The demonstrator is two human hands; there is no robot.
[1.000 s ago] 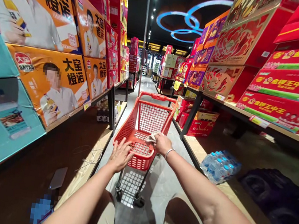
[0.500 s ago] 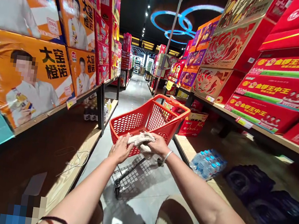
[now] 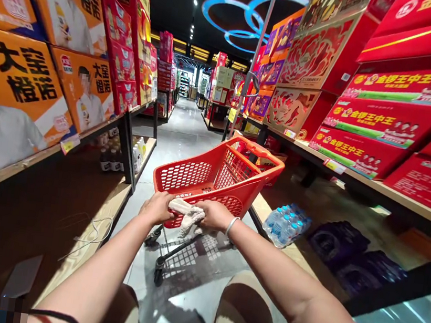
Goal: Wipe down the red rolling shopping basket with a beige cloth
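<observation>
A red plastic shopping cart (image 3: 194,172) stands in front of me, turned at an angle, its near rim facing my hands. At that rim, my left hand (image 3: 157,208) has its fingers curled over the near left corner and touches one end of a bunched off-white cloth (image 3: 190,216). The other end is gripped by my right hand (image 3: 215,216), against the outside of the cart's near wall; some of its fingers are hidden. The cloth looks thick and hangs down a little between the two hands. Only bare basket floor shows inside the cart.
Orange drink cartons (image 3: 22,88) line the left shelf; red boxes (image 3: 368,118) fill the right one. Low on the right lies a pack of water bottles (image 3: 285,224). A metal pole (image 3: 255,55) rises behind the cart. The grey tiled aisle (image 3: 191,121) runs ahead between shelves.
My view has moved forward and turned slightly right. My hands have drawn apart along the cloth, and my left hand's fingers have curled more. Between them the cloth is now more stretched out.
</observation>
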